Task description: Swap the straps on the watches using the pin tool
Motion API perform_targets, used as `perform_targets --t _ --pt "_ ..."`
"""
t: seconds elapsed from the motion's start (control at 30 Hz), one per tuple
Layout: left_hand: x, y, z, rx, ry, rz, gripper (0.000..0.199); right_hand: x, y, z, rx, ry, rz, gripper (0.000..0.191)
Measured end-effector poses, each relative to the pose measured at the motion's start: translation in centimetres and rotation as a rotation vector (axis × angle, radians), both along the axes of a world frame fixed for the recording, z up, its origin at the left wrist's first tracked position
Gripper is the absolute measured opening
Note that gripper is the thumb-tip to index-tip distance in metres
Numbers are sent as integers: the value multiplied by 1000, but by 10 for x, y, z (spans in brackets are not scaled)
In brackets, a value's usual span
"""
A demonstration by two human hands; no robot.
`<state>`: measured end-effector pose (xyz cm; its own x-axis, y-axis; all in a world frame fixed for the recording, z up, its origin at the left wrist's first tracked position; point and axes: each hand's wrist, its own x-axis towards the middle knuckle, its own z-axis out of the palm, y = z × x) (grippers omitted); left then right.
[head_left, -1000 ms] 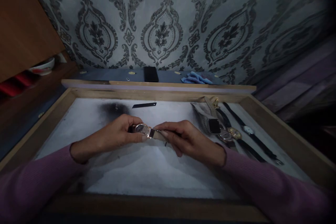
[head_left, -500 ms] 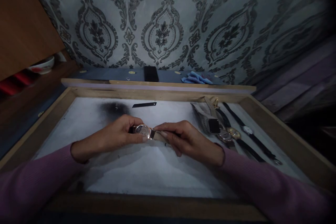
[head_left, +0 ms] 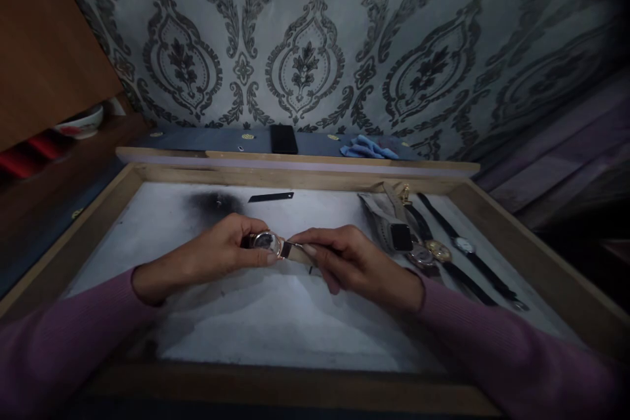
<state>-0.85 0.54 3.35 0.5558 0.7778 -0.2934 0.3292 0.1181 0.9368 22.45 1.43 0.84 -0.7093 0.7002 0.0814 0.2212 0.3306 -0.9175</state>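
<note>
A round-faced watch [head_left: 266, 244] is being held above the white floor of a shallow wooden tray [head_left: 167, 174], near its middle. The left hand [head_left: 229, 243] is gripping the case between thumb and fingers while the right hand [head_left: 352, 259] is pinching the strap [head_left: 296, 255] just beside it. Beyond them, a dark blade [head_left: 271, 197] is lying flat; several other watches [head_left: 440, 251] are lying to the right. Past the far edge, a blue cloth [head_left: 369, 147] is resting crumpled.
</note>
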Motion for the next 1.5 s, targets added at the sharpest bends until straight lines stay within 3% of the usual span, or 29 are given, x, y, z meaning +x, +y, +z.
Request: perform_targets --t 1.5 --pt "-1 1 0 7 18 -21 29 0 -1 0 4 -4 -9 33"
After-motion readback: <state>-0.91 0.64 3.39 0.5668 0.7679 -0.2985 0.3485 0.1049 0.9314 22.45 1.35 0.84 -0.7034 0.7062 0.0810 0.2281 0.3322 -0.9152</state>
